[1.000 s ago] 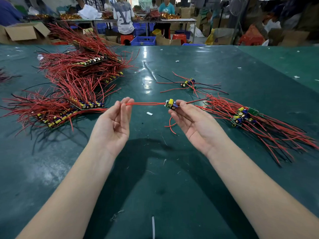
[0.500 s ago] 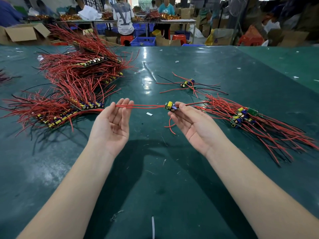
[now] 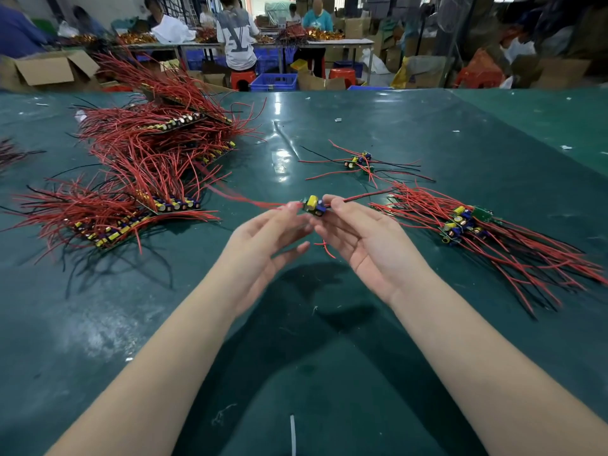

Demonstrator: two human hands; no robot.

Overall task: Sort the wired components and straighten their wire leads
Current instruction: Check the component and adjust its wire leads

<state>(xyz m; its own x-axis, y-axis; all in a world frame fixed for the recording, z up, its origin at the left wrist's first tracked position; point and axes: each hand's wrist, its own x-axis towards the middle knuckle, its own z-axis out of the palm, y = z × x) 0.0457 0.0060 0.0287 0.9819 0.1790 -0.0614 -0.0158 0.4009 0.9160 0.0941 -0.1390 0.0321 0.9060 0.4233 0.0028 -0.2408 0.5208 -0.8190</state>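
Note:
A small wired component [image 3: 314, 205] with a yellow capacitor and blue parts is pinched at the fingertips of my right hand [image 3: 365, 238], above the green table [image 3: 329, 340]. Red wire leads [image 3: 243, 196] run left from it and another red lead [image 3: 365, 194] runs right. My left hand [image 3: 263, 245] is palm-up, its straight fingertips touching the left leads right beside the component, thumb held apart. A fan of finished components [image 3: 460, 225] with red leads lies to the right. A big heap of wired boards [image 3: 148, 179] lies to the left.
A few loose components [image 3: 358, 161] with red and black leads lie behind my hands. A cut piece of red wire [image 3: 325, 246] lies under my right hand. Cardboard boxes, blue crates, stools and people at other benches stand beyond the table's far edge.
My left hand has slid right along the red leads, from their far end up to the component. My right hand has kept its hold and barely shifted.

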